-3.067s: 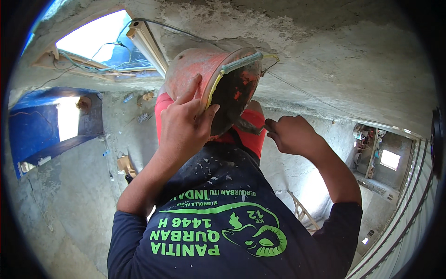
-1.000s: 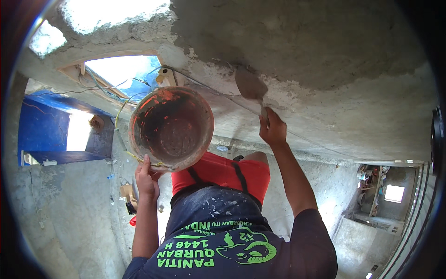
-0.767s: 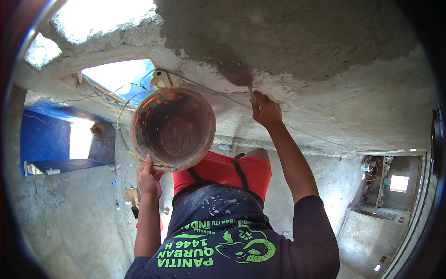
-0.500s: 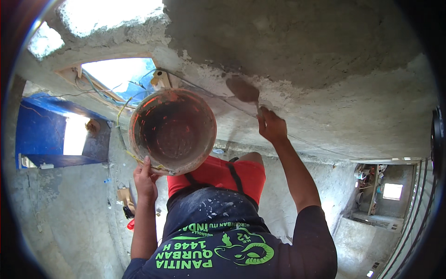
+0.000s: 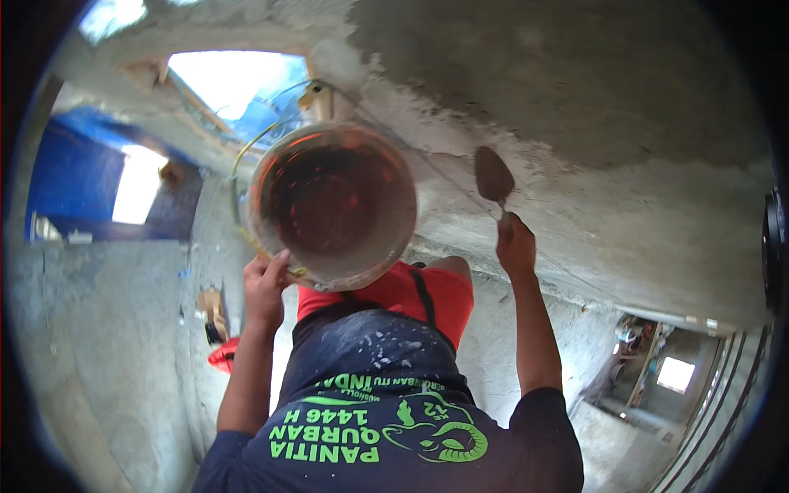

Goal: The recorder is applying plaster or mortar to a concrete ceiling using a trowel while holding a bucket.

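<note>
Left hand first: we see it clenched on the lower rim of a round bucket, fingers curled over the edge, so the thumb and the exact grip are hidden from us. The bucket is raised overhead and tipped with its mouth toward us; its inside is dark and smeared reddish, and we cannot tell whether any mortar lies in it. A thin yellowish wire handle arcs off its left side.

Right hand is closed around the handle of a trowel; the handle itself is swallowed by the fist, and only the thin neck and the pointed blade show above it. The blade stands up toward the rough grey ceiling, near it, but we cannot say whether it touches.

Between the two raised arms we see a red cap and below it a dark shirt flecked with pale spatter; the shoulders are cut off by the lower edge.

Farther out, a bright opening sits beyond the bucket, overexposed, and a blue surface at the left edge. A small red thing lies low by the left forearm, too small to identify. At lower right a lit doorway is bent and blurred by the lens.
</note>
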Demonstrator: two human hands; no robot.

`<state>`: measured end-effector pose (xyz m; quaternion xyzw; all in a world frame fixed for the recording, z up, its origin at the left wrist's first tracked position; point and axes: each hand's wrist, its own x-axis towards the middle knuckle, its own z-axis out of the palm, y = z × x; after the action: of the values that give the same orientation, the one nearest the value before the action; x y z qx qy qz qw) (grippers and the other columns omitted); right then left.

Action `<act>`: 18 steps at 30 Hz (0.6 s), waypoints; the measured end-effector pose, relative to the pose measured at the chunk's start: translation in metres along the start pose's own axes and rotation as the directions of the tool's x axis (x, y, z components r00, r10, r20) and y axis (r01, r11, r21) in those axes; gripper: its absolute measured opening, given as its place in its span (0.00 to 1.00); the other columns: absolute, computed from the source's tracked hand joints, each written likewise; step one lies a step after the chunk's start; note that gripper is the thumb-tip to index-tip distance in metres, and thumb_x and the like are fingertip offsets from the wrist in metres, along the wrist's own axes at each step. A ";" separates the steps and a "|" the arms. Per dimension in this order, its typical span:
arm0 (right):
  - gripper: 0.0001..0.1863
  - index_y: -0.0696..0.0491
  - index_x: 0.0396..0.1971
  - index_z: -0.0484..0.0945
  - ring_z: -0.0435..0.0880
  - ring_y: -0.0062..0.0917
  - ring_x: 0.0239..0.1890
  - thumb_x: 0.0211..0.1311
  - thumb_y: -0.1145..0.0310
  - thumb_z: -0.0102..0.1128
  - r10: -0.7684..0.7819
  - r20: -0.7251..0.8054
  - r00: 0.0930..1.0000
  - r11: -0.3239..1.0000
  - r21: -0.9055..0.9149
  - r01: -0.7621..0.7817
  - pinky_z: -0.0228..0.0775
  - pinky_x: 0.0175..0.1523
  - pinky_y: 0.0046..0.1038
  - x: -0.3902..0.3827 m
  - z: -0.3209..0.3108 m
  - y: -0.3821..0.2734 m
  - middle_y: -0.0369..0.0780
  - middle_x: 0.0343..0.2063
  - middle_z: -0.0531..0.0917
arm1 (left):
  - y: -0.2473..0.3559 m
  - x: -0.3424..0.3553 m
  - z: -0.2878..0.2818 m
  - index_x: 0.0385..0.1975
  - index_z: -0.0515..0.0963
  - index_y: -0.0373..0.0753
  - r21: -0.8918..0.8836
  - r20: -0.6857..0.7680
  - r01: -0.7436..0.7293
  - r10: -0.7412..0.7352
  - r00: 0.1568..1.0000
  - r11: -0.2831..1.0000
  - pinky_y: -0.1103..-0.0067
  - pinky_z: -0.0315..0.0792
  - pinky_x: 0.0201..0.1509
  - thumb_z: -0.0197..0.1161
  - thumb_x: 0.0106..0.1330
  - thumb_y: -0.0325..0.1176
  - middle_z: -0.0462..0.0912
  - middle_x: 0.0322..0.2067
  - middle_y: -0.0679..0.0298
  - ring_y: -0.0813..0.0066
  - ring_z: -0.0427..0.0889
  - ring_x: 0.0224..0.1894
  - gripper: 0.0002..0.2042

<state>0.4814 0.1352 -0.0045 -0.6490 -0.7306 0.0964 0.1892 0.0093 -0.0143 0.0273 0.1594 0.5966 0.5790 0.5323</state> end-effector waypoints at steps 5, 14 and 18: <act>0.13 0.59 0.47 0.81 0.81 0.26 0.25 0.67 0.67 0.67 0.090 0.064 0.994 0.919 0.378 -0.108 0.74 0.32 0.29 -0.044 -0.037 -0.026 0.41 0.33 0.83 | -0.012 0.007 0.003 0.37 0.80 0.32 0.094 0.124 -0.067 0.055 0.991 0.993 0.79 0.77 0.39 0.66 0.69 0.29 0.84 0.32 0.64 0.80 0.81 0.33 0.06; 0.21 0.61 0.59 0.77 0.78 0.16 0.24 0.70 0.69 0.63 -0.006 0.656 0.755 0.452 0.676 -0.583 0.73 0.30 0.22 -0.053 -0.070 -0.166 0.36 0.31 0.82 | 0.001 0.013 0.018 0.45 0.80 0.30 0.090 0.244 -0.062 0.038 0.969 0.994 0.76 0.80 0.46 0.60 0.70 0.25 0.88 0.38 0.60 0.76 0.86 0.38 0.09; 0.19 0.61 0.55 0.77 0.79 0.19 0.26 0.74 0.63 0.58 -0.019 0.860 0.510 0.227 0.500 -0.836 0.73 0.27 0.21 -0.036 -0.041 -0.185 0.39 0.34 0.81 | 0.007 0.011 0.023 0.48 0.80 0.29 0.123 0.299 -0.061 0.022 0.954 0.991 0.77 0.79 0.48 0.60 0.71 0.25 0.88 0.39 0.59 0.74 0.86 0.39 0.10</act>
<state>0.3326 0.0698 0.0990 -0.5189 -0.3214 0.7747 0.1650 0.0213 0.0087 0.0339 0.2916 0.5431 0.5191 0.5920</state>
